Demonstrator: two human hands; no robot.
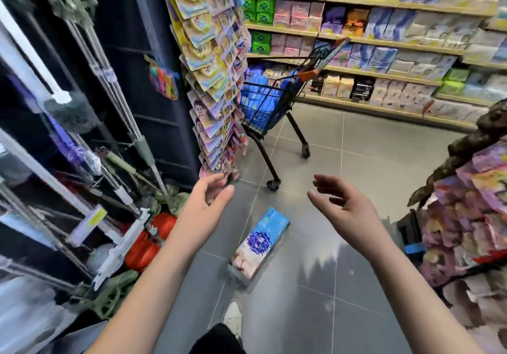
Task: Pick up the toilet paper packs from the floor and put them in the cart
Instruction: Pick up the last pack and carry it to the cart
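One pack [259, 244] lies on the floor [356, 178], between my forearms and just ahead of my shoe [232, 318], well short of the cart [263, 112].

I judge it light and soft: rolls under thin film, so it should give a little when squeezed. The glossy wrap may slip in the fingers. I would take it across its long sides near the middle, one hand on each flank, or wrap one hand round its narrow width. Pulling on a loose corner of film risks a tear. Nothing in it can break, so a short drop into the basket should do no harm.

It is a long, narrow block lying flat and skewed, its far end pointing roughly at the cart. That end is blue, the middle shows a purple flower, and the near end is pale pink and white. The print is too blurred to read.

My left hand [208, 202] and right hand [340, 205] hover above it, palms facing each other, both empty. The fingers are relaxed, lightly curved and a little apart, thumbs held away, touching nothing. The cart already carries blue packs [255, 98].
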